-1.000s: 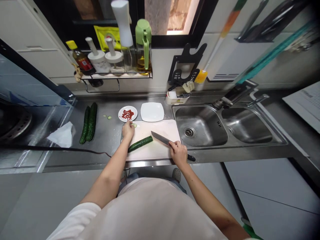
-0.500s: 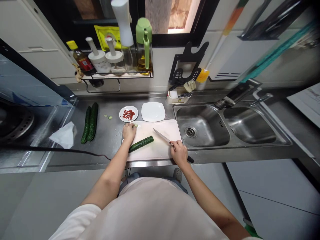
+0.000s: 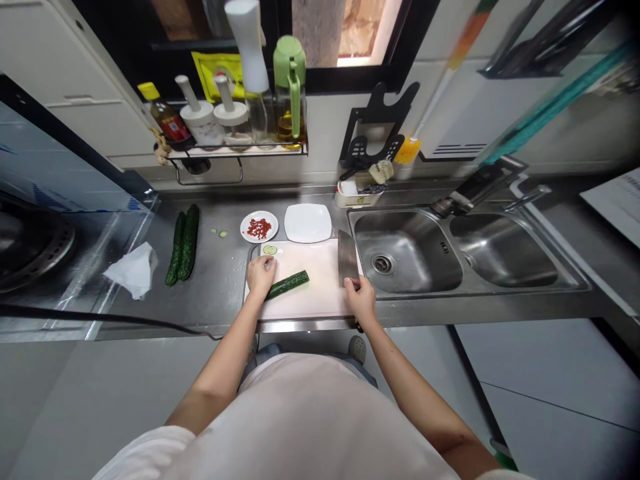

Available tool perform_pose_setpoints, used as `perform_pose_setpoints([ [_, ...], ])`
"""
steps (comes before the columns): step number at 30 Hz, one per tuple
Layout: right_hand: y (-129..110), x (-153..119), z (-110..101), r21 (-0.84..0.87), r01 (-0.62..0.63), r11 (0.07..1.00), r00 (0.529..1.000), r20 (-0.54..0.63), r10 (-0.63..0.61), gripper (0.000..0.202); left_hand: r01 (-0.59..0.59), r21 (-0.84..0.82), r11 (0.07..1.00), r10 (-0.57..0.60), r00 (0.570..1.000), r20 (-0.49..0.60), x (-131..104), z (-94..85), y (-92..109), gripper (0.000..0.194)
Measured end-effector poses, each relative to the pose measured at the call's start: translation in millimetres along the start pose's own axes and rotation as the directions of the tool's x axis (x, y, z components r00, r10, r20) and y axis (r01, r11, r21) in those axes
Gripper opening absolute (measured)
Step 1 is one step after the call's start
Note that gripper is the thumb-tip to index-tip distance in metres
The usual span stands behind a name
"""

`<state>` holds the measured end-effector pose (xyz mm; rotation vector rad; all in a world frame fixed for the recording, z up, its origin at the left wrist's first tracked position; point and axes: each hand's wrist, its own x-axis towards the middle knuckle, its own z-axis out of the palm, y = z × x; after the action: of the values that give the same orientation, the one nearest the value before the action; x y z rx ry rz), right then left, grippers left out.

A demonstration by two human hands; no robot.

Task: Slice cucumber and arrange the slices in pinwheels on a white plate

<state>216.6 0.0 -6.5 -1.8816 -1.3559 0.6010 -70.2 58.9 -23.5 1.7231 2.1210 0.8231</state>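
White, the board (image 3: 320,300) lies on the steel table (image 3: 215,280) in the head view. Both forearms reach forward and inward over its near edge. The left hand (image 3: 261,275) is at the board's left side, palm down, fingers bent and drawn together; whether they pinch anything cannot be told. Just beyond it lie a few pale green slices (image 3: 270,250). The cucumber (image 3: 293,281) rests aslant on the board, its cut end toward the right and its other end hidden by the left hand and wrist. At the board's right side the right hand (image 3: 361,298) is closed round the handle of the knife (image 3: 347,257), the blade pointing away from the body; whether it touches the board is unclear.

Close behind the board stand a plate (image 3: 307,223) and a dish of red bits (image 3: 259,227). The sink (image 3: 407,250) is just to the right. Farther left lie two whole cucumbers (image 3: 183,243) and a crumpled paper (image 3: 134,270), with a dark cord (image 3: 125,317) running in front of them toward the left forearm.
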Motion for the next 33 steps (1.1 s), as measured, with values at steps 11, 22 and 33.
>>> perform_pose_setpoints([
  [11,-25.5,-5.7,0.2,0.219,-0.070,0.973,0.986,0.161,0.034,0.029,-0.272,-0.046,0.961,0.274,0.961,0.035,-41.5,0.7,25.0,0.022],
  [22,-63.8,-13.0,2.2,-0.485,0.243,0.840,0.858,0.511,0.046,0.027,-0.502,-0.016,0.865,0.498,0.853,0.155,-49.8,15.9,37.6,0.023],
  [33,-83.7,-23.2,9.1,-0.512,0.327,0.794,0.790,0.609,0.068,0.026,-0.558,0.013,0.830,0.548,0.820,0.164,-49.4,23.4,31.9,0.026],
])
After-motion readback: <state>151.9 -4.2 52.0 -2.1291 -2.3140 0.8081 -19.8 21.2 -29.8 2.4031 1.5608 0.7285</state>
